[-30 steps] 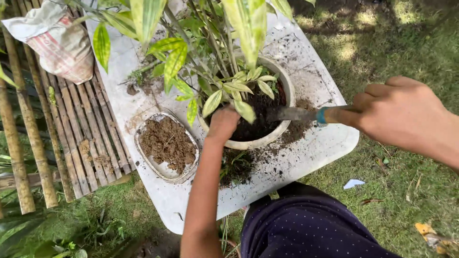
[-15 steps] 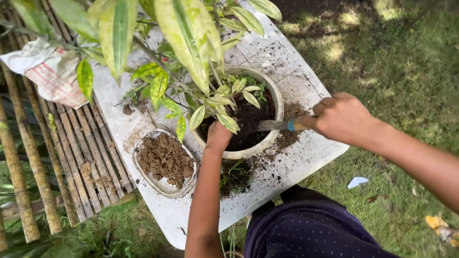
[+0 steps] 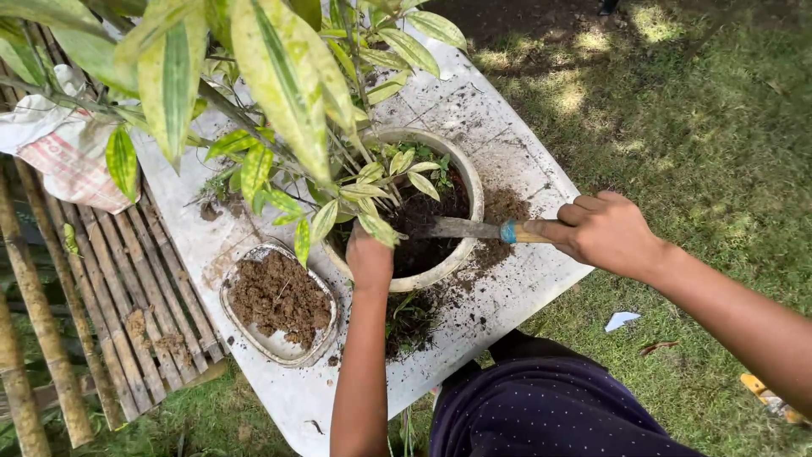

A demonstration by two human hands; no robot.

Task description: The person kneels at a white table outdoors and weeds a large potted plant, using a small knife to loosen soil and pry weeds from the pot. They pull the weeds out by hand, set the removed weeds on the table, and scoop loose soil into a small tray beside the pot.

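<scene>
1. At the far left of the frame, a bamboo slat rack [image 3: 110, 288] is lying beside the tabletop, and a crumpled sack [image 3: 59, 148] is resting on its upper end, at the upper left.
2. Left of centre, a shallow oval tray [image 3: 279, 349] is sitting on the white tabletop [image 3: 474, 110], holding clumps of brown soil [image 3: 279, 298].
3. Large yellow-green striped leaves [image 3: 279, 76] are hanging over the upper left and centre, close to the camera; they are rising from the plant in the pot.
4. At the centre, a round cream pot [image 3: 472, 182] is standing on the tabletop, filled with dark soil [image 3: 427, 224]. Loose soil is lying scattered on the tabletop below and to the right of it.
5. The left hand [image 3: 370, 258] is reaching up from the bottom centre and resting at the pot's near rim, partly under the leaves; I cannot tell whether it is gripping anything.
6. Right of centre, a trowel [image 3: 474, 228] is lying across the pot's right rim, its metal blade pointing into the dark soil.
7. The right hand [image 3: 605, 233] is coming in from the right edge and is wrapped tightly around the trowel's handle, just outside the pot.
8. At the right and top, grass [image 3: 710, 152] is lying partly in shade.
</scene>
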